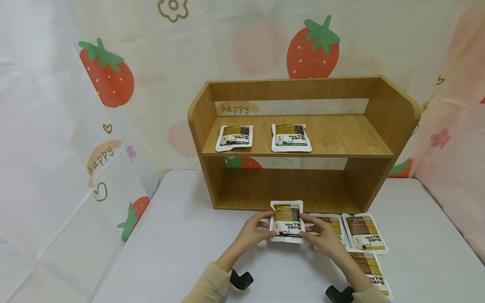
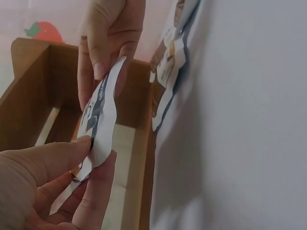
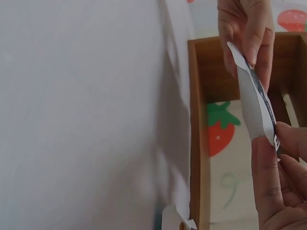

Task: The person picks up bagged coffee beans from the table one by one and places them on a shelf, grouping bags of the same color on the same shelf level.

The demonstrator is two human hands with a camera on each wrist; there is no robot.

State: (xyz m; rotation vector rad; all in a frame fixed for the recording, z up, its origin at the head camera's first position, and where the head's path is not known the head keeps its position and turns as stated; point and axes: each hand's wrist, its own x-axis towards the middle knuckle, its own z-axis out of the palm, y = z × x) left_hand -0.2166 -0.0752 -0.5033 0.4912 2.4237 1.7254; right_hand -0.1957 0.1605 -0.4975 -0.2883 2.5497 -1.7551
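Both hands' grips, left (image 2: 53,177) and right (image 2: 108,43), pinch a seemingly flat pouch (image 2: 100,129).
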